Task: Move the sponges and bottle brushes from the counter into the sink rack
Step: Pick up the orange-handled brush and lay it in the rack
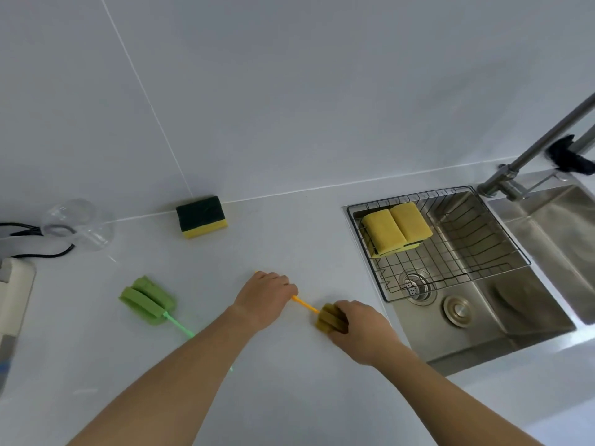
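- Left hand (264, 292) curled over the handle end of the yellow brush (328, 318), fingers closed on the thin stem; right hand (360, 326) wrapped round its sponge head, thumb side on top; both grips look shut on the one brush
- Brush lies low over the counter (289, 397), whether lifted or resting cannot be told; long axis runs from upper left (handle tip just past the left knuckles) to lower right (head)
- Head end is the end nearer the sink; right hand is the nearer hand to the rack (502, 252), which sits up and to the right, past the sink edge
- Judgement: carry goes rightward and away, head first; long stem may need turning to fit the rack
- Rack holds two sponges (397, 228) at its left end; right part bare
- Still on counter: green brush (148, 300) to the left, near the left forearm; dark-topped sponge (201, 217) far back by the wall
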`<state>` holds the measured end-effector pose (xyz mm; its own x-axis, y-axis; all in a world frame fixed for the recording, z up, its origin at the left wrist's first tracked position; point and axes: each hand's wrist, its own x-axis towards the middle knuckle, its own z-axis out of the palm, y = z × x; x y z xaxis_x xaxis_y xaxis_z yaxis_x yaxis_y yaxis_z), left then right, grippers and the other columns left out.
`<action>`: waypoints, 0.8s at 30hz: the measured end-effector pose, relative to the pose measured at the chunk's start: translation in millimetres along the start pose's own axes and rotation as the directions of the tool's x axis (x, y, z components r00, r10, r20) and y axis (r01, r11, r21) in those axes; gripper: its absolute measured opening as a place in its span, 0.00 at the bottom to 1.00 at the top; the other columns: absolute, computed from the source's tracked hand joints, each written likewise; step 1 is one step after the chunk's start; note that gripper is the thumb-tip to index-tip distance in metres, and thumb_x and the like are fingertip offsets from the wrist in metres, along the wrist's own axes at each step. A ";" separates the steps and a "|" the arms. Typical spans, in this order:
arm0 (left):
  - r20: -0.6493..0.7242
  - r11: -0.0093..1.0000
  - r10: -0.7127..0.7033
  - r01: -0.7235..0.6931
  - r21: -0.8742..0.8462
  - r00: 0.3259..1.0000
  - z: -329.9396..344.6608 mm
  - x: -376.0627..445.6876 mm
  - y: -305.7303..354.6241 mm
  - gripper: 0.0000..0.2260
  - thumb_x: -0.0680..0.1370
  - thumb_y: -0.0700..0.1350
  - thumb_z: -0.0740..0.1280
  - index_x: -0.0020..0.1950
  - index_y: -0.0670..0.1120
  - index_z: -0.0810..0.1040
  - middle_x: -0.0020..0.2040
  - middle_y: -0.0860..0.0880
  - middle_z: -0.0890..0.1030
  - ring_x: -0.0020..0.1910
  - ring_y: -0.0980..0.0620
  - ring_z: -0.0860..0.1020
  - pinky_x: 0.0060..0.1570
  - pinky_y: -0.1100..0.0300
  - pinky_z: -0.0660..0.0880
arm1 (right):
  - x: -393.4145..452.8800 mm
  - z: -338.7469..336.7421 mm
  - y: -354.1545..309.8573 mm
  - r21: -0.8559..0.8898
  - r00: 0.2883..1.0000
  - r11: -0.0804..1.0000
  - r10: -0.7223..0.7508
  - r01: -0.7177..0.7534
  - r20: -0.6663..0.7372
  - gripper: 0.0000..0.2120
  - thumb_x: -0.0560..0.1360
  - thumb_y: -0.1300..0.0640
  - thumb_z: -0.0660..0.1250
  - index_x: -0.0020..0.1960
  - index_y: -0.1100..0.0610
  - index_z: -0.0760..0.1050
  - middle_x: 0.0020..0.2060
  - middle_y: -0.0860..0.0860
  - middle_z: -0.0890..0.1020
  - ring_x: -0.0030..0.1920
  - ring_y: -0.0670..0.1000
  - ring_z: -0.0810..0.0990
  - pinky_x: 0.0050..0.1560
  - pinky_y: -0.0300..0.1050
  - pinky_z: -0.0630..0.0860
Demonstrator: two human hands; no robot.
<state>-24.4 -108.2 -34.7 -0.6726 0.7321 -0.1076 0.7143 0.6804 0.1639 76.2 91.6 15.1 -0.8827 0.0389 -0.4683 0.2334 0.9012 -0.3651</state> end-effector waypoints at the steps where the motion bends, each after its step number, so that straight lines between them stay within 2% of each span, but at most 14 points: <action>1: -0.006 1.000 0.008 -0.008 0.004 1.000 -0.3 -1.4 -0.6 0.10 0.73 0.38 0.66 0.49 0.51 0.80 0.44 0.50 0.82 0.44 0.47 0.80 0.44 0.53 0.73 | -2.1 -3.2 0.8 0.025 1.000 1.000 -0.003 0.003 -0.006 0.10 0.73 0.46 0.66 0.46 0.52 0.71 0.42 0.49 0.76 0.42 0.51 0.76 0.40 0.42 0.73; 3: -0.012 1.000 0.013 -0.013 0.021 1.000 -1.0 -2.8 -1.2 0.10 0.69 0.39 0.72 0.43 0.53 0.80 0.37 0.53 0.81 0.36 0.50 0.81 0.36 0.56 0.74 | -6.4 -9.4 3.3 0.067 1.000 0.998 -0.014 0.015 -0.022 0.11 0.73 0.46 0.67 0.49 0.52 0.73 0.42 0.49 0.77 0.43 0.51 0.77 0.43 0.44 0.76; 5: -0.037 0.999 0.037 -0.038 -0.024 0.999 -2.4 -4.0 0.1 0.08 0.70 0.41 0.72 0.44 0.53 0.81 0.37 0.53 0.81 0.35 0.50 0.81 0.36 0.55 0.75 | -12.2 -17.0 5.8 0.086 0.999 0.996 -0.025 0.027 -0.031 0.13 0.72 0.47 0.67 0.54 0.52 0.75 0.44 0.49 0.78 0.45 0.51 0.77 0.47 0.45 0.77; 6: -0.050 0.996 0.054 -0.057 -0.064 0.997 -5.4 -4.6 1.6 0.06 0.73 0.42 0.68 0.46 0.52 0.81 0.40 0.52 0.82 0.38 0.49 0.81 0.38 0.54 0.75 | -14.9 -21.2 7.2 0.103 0.999 0.994 -0.028 0.031 -0.038 0.15 0.72 0.48 0.68 0.57 0.51 0.75 0.47 0.49 0.79 0.47 0.51 0.78 0.49 0.45 0.76; 8: -0.049 0.985 0.012 -0.020 -0.173 0.999 -6.2 -5.9 1.0 0.15 0.77 0.48 0.55 0.52 0.50 0.81 0.44 0.49 0.83 0.42 0.46 0.81 0.43 0.52 0.76 | -20.0 -30.9 10.6 0.149 0.998 0.988 -0.029 0.037 -0.055 0.21 0.72 0.50 0.69 0.65 0.51 0.73 0.52 0.49 0.80 0.50 0.50 0.78 0.52 0.43 0.75; 10: -0.018 0.964 -0.009 0.004 -0.265 1.000 -6.9 -8.7 0.0 0.20 0.77 0.51 0.51 0.54 0.49 0.81 0.46 0.48 0.82 0.44 0.45 0.80 0.45 0.50 0.76 | -24.6 -41.4 15.9 0.190 0.996 0.981 -0.024 0.039 -0.081 0.24 0.72 0.51 0.69 0.67 0.51 0.72 0.53 0.48 0.79 0.50 0.47 0.77 0.49 0.38 0.73; 12: 0.009 0.936 -0.044 0.044 -0.350 0.999 -9.0 -14.0 0.3 0.14 0.79 0.48 0.56 0.56 0.48 0.80 0.47 0.48 0.81 0.45 0.46 0.79 0.46 0.51 0.75 | -28.8 -51.1 21.5 0.236 0.994 0.971 -0.011 0.037 -0.109 0.24 0.71 0.52 0.70 0.67 0.50 0.73 0.52 0.46 0.78 0.48 0.45 0.76 0.45 0.34 0.71; 15: 0.049 0.848 -0.109 0.119 -0.516 0.993 -12.7 -19.4 6.1 0.08 0.79 0.45 0.64 0.55 0.49 0.80 0.46 0.52 0.80 0.45 0.53 0.78 0.47 0.58 0.75 | -36.6 -65.3 28.1 0.311 0.982 0.950 0.036 0.023 -0.183 0.21 0.71 0.52 0.72 0.63 0.46 0.74 0.50 0.44 0.78 0.47 0.44 0.77 0.44 0.35 0.74; 17: 0.045 0.758 -0.164 0.155 -0.633 0.985 -18.1 -22.1 14.1 0.06 0.77 0.44 0.68 0.52 0.50 0.82 0.45 0.56 0.81 0.44 0.59 0.78 0.47 0.65 0.74 | -41.7 -75.3 33.6 0.365 0.972 0.931 0.073 0.015 -0.225 0.17 0.71 0.50 0.72 0.59 0.44 0.75 0.48 0.44 0.78 0.46 0.45 0.77 0.45 0.38 0.76; 19: 0.084 0.609 -0.267 0.236 -0.757 0.960 -24.9 -23.7 23.0 0.06 0.74 0.42 0.71 0.49 0.52 0.83 0.42 0.57 0.83 0.41 0.63 0.80 0.43 0.71 0.73 | -45.9 -84.4 40.6 0.456 0.959 0.890 0.129 0.000 -0.253 0.14 0.71 0.49 0.73 0.55 0.44 0.76 0.47 0.46 0.79 0.45 0.47 0.79 0.45 0.42 0.79; 22: 0.166 0.300 -0.397 0.298 -0.906 0.903 -35.8 -22.7 35.5 0.09 0.72 0.38 0.74 0.46 0.52 0.83 0.37 0.53 0.84 0.36 0.59 0.80 0.40 0.67 0.74 | -50.6 -95.3 52.8 0.638 0.933 0.770 0.231 -0.002 -0.276 0.13 0.71 0.49 0.73 0.55 0.46 0.77 0.47 0.50 0.80 0.45 0.51 0.80 0.43 0.44 0.79; 24: 0.213 0.109 -0.474 0.297 -0.948 0.854 -41.6 -20.2 43.9 0.09 0.72 0.35 0.73 0.47 0.48 0.84 0.38 0.51 0.84 0.37 0.54 0.80 0.43 0.62 0.77 | -53.4 -102.3 61.8 0.750 0.912 0.661 0.304 0.006 -0.276 0.16 0.71 0.51 0.74 0.57 0.49 0.77 0.50 0.53 0.79 0.47 0.53 0.79 0.43 0.45 0.77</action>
<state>12.5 -94.5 15.5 -0.8719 0.3104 -0.3788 -0.3052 0.2606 0.9160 96.1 189.3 99.8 -0.8464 0.4286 -0.3161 0.4547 0.2725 -0.8479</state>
